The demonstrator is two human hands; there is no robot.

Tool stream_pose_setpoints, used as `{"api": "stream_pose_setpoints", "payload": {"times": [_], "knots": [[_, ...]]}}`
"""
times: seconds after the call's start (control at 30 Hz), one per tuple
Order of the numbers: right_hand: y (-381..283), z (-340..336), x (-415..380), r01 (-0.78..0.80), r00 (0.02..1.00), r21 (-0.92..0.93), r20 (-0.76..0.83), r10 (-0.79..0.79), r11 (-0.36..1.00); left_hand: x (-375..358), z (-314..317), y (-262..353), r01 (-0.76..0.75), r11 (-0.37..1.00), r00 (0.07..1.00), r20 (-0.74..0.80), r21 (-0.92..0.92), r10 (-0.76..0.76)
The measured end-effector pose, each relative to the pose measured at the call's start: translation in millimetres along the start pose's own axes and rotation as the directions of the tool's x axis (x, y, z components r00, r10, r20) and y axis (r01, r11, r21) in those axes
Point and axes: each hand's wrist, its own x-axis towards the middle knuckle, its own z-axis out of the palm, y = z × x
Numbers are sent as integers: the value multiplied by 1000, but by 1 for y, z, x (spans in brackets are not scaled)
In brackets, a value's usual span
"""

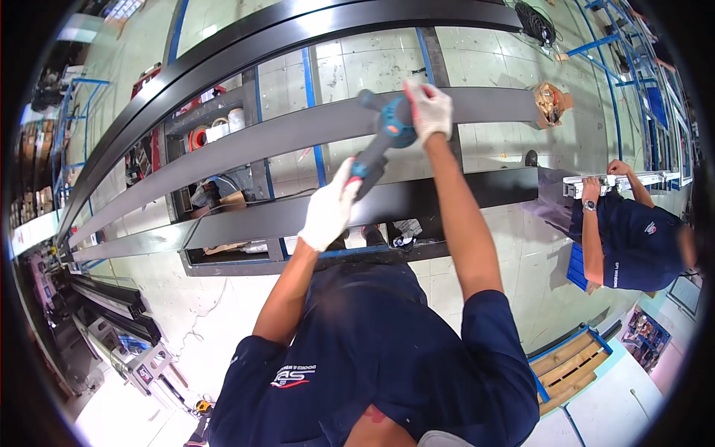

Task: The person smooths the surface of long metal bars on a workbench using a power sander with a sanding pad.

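Both my hands wear white gloves. My left hand [330,214] is wrapped round the rear handle of a blue and dark grey power tool [378,146]. Fingers closed, my right hand [432,112] rests against the tool's head at its right side. The tool is over a long grey metal bar [298,128], the middle one of several long dark bars that lie across a frame. Whether the tool touches the bar is hidden. A nearer dark bar [417,200] passes under my forearms. Crumpled brown paper [550,104] wraps the middle bar's right end.
A co-worker [633,238] at the right handles a white metal profile [655,179]. Tape rolls [217,130] sit on a shelf under the bars at the left. A wooden pallet [572,369] stands at the lower right, a blue rack [618,45] at the upper right.
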Motion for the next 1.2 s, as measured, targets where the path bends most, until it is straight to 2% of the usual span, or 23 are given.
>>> {"api": "stream_pose_setpoints", "payload": {"times": [0.07,0.17,0.23,0.3,0.37,0.4,0.43,0.47,0.57,0.63,0.7,0.77,0.83,0.9,0.93,1.03,1.1,1.13,1.17,1.2], "knots": [[-19,41,-28,-15,999,27,47,14,1000,-20,-21,-11,121,992,990,-67,-46,-124],[-44,102,-65,-66,986,13,151,64,998,-48,-46,-43,143,989,950,-276,-28,-146],[-56,144,-88,219,969,-115,142,-202,969,-64,-67,-52,188,976,915,-343,-110,-214],[-81,177,-107,470,868,-355,352,-351,808,-74,-76,-72,176,970,865,-444,-169,-235],[-118,193,-142,580,724,-326,626,-290,746,-80,-92,-97,193,972,842,-486,-133,-234],[-119,207,-158,643,699,-326,620,-356,693,-82,-99,-97,248,950,823,-476,-189,-310],[-114,224,-173,701,665,-325,618,-419,635,-85,-102,-106,199,961,832,-485,-193,-270],[-102,247,-177,749,615,-336,674,-409,571,-87,-105,-106,213,952,830,-473,-220,-296],[-106,249,-178,783,566,-310,713,-413,539,-87,-106,-93,240,925,826,-438,-295,-354],[-98,239,-170,789,570,-308,690,-446,532,-80,-95,-72,266,926,844,-400,-269,-358],[-88,218,-156,782,602,-368,654,-457,503,-72,-76,-53,273,899,879,-292,-342,-378],[-80,183,-135,736,643,-360,636,-427,573,-63,-53,-40,189,957,941,-236,-222,-241],[-73,142,-116,693,709,-476,585,-393,541,-56,-27,-14,208,933,967,-84,-295,-242],[-65,90,-91,618,773,-455,501,-390,641,-58,-2,4,174,910,985,59,-377,-164],[-59,66,-79,602,791,-445,446,-419,663,-59,30,-28,-129,977,992,-17,-172,128],[-27,-1,-22,584,811,-414,323,-487,698,-76,45,-18,-73,997,955,289,25,63],[-23,-45,8,608,785,-529,287,-549,592,-90,45,-23,-172,985,935,320,32,153],[-39,-60,16,459,887,-538,231,-400,707,-97,43,-27,-222,975,921,335,32,199],[-54,-74,22,289,957,-540,174,-231,791,-104,41,-31,-153,988,914,384,27,131],[-54,-85,39,224,974,-593,134,-180,773,-110,36,-35,-87,996,899,433,27,67]]}}
